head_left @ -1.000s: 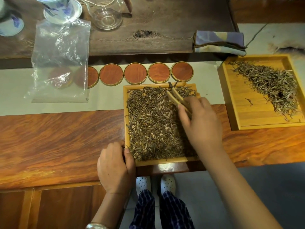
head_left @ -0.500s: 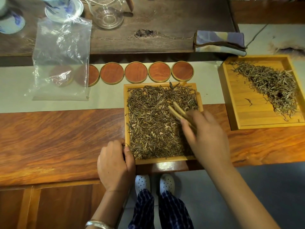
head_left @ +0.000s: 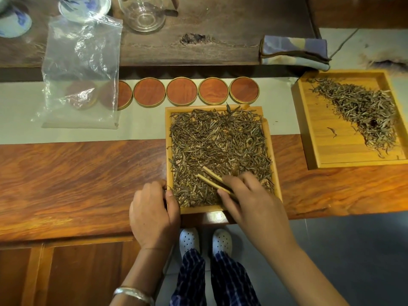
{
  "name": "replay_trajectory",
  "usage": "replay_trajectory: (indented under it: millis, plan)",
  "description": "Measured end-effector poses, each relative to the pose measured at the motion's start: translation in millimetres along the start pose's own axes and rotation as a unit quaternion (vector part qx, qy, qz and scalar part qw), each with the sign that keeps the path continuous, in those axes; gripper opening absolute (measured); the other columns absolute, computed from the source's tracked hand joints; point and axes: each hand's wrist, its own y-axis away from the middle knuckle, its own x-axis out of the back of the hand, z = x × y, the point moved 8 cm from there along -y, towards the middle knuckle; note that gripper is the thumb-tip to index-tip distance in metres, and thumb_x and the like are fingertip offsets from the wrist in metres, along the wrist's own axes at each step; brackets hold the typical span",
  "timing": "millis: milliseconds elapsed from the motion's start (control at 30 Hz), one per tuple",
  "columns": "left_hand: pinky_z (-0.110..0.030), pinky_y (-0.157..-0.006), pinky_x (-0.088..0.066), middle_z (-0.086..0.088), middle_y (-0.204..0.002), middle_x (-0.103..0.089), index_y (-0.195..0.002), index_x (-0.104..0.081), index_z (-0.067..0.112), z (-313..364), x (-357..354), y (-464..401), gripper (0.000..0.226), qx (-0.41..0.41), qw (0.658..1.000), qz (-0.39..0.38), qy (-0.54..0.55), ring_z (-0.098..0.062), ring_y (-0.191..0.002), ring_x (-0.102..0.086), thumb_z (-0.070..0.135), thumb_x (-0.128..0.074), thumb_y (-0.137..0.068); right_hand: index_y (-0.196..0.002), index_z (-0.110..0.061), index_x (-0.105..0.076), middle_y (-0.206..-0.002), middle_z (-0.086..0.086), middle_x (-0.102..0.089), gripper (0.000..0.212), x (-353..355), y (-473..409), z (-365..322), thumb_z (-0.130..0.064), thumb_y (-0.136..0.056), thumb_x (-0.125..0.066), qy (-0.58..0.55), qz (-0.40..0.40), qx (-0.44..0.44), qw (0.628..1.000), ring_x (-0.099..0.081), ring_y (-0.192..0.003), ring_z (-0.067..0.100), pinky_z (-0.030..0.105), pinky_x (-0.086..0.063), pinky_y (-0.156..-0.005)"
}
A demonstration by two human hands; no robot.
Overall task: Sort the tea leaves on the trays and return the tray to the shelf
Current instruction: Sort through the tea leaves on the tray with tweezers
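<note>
Pinched between the thumb and fingers of the right hand (head_left: 254, 202) is a pair of bamboo tweezers (head_left: 212, 178), their two tips slightly apart and lying low over the tea leaves (head_left: 216, 146); whether the tips actually touch or hold a leaf is hard to tell from this angle. Those leaves cover nearly the whole floor of the near tray (head_left: 271, 138), a light wooden tray resting on the reddish wooden counter (head_left: 77, 177) with its front edge close to the counter's edge. At the near tray's front left corner the left hand (head_left: 153, 214) is closed on the rim, thumb on the inside of the wall and fingers curled outside it. Just behind the near tray runs a row of round wooden coasters (head_left: 182, 91); the leftmost ones lie under a clear plastic bag (head_left: 81, 69). To the right of the near tray, well apart from it, sits a second tray (head_left: 320, 129) with a smaller heap of leaves (head_left: 362, 111) gathered toward its right side. Behind the second tray lies a folded cloth (head_left: 293, 51).
</note>
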Motion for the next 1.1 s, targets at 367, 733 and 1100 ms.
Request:
replay_trajectory:
  millis: [367, 733, 1100]
  plan:
    - [-0.033, -0.059, -0.029, 0.000, -0.073, -0.045, -0.081, -0.044, 0.017, 2, 2, 0, 0.014, -0.019, 1.000, 0.010, -0.002, -0.022, -0.066, -0.039, 0.029, -0.037, -0.084, -0.107, -0.012, -0.063, -0.090, 0.006, -0.058, 0.026, 33, 18, 57, -0.030, -0.089, -0.059, 0.010, 0.085, -0.087, 0.992, -0.061, -0.061, 0.027, 0.027, -0.043, -0.042]
    - [-0.035, -0.058, -0.030, -0.006, -0.075, -0.048, -0.082, -0.045, 0.014, 4, 1, 1, 0.017, -0.031, 0.999, 0.019, -0.005, -0.027, -0.067, -0.042, 0.029, -0.037, -0.086, -0.107, -0.014, -0.065, -0.089, 0.005, -0.058, 0.029, 35, 29, 63, -0.034, -0.088, -0.055, 0.031, 0.068, -0.085, 0.994, -0.062, -0.061, 0.030, 0.032, -0.046, -0.039]
    - [-0.032, -0.059, -0.028, -0.004, -0.073, -0.047, -0.081, -0.043, 0.016, 4, 3, 2, 0.011, -0.040, 0.999, 0.033, 0.007, -0.024, -0.065, -0.041, 0.025, -0.039, -0.086, -0.110, -0.010, -0.060, -0.105, 0.013, -0.058, 0.032, 36, -39, 78, -0.036, -0.095, -0.050, 0.061, 0.089, -0.093, 0.990, -0.061, -0.083, 0.037, 0.040, -0.053, -0.059]
